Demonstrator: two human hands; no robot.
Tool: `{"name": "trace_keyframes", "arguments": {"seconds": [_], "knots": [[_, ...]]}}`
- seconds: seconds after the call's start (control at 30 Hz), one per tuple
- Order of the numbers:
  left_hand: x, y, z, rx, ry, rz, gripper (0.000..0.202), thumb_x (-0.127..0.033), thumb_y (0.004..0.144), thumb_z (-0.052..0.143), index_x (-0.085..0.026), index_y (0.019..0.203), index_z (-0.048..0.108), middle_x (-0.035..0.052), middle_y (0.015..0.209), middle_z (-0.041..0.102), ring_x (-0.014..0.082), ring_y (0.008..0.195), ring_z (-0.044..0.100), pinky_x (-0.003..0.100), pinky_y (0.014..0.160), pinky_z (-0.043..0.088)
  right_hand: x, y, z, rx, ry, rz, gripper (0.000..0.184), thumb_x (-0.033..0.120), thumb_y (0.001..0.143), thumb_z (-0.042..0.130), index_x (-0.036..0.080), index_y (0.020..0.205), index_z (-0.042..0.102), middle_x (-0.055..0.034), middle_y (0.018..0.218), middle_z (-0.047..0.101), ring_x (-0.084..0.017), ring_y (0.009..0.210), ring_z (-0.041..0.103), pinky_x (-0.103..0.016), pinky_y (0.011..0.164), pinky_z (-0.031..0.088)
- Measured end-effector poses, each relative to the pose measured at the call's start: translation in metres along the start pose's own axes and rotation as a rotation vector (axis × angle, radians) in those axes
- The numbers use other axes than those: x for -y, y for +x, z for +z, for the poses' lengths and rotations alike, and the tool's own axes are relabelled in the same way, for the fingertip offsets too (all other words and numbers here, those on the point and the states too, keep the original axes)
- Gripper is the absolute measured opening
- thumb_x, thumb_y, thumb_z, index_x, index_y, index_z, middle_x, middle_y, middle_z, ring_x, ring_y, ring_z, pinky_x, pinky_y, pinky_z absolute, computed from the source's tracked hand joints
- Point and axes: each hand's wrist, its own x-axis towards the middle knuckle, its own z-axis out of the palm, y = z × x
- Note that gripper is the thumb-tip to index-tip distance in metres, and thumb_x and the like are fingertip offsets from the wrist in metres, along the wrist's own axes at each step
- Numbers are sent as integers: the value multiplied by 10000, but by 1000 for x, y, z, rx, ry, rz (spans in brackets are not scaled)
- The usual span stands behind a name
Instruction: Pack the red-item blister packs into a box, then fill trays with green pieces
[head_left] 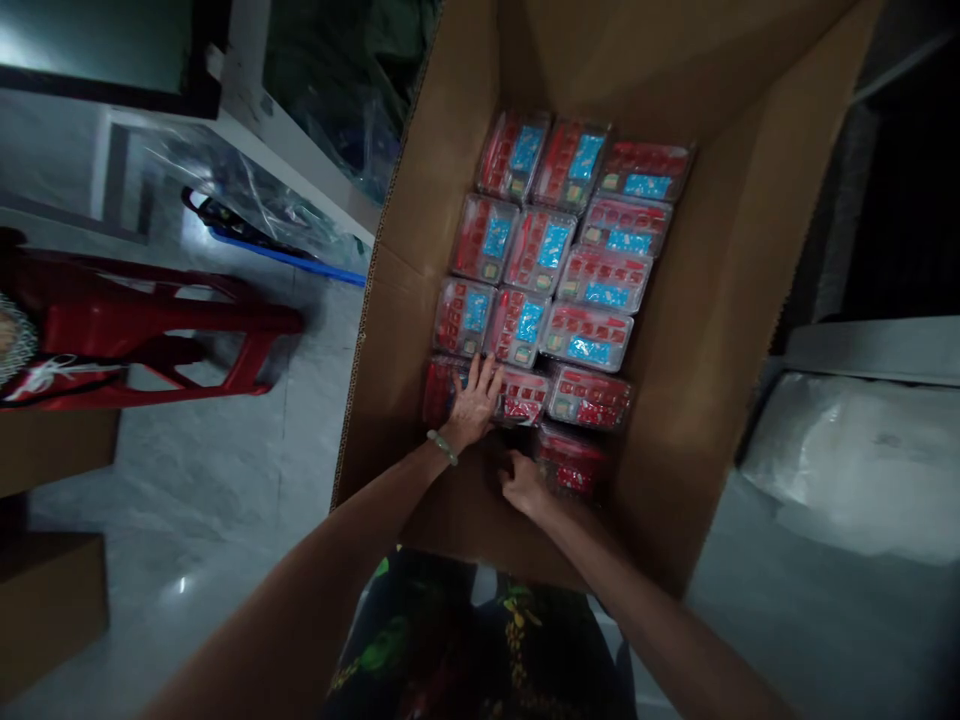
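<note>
- The left hand (474, 405) lay flat, fingers spread, on a blister pack (525, 397) at the near left of the cardboard box (390, 330).
- The right hand (521, 483) curled beside the nearest pack (571, 462); its grip could not be told.
- The packs looked light, stiff and slippery, and best taken by their edges.

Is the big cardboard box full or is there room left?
Not full. The clear packs lie low inside the cardboard box, whose bare walls rise above them. The left hand rests flat on the nearest ones.
</note>
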Motion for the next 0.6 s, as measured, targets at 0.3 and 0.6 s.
{"name": "trace_keyframes", "arguments": {"seconds": [0.3,0.6], "knots": [[2,6,25,-57,-67,48,816,-218,701,538,10,1396,178,232,1487,21,352,1345,-140,585,1065,155,-20,24,-8,-59,135,121,257,164,816,393,125,985,582,-79,749,674,-180,650,647,-327,601,529],[14,15,41,-136,-146,125,632,-141,799,377,-9,1392,200,219,1487,118,287,1369,-86,512,1102,159,17,76,-35,-133,-358,-437,800,127,691,546,71,1420,221,-146,1504,162,-278,1392,60,-464,1107,149]]}}
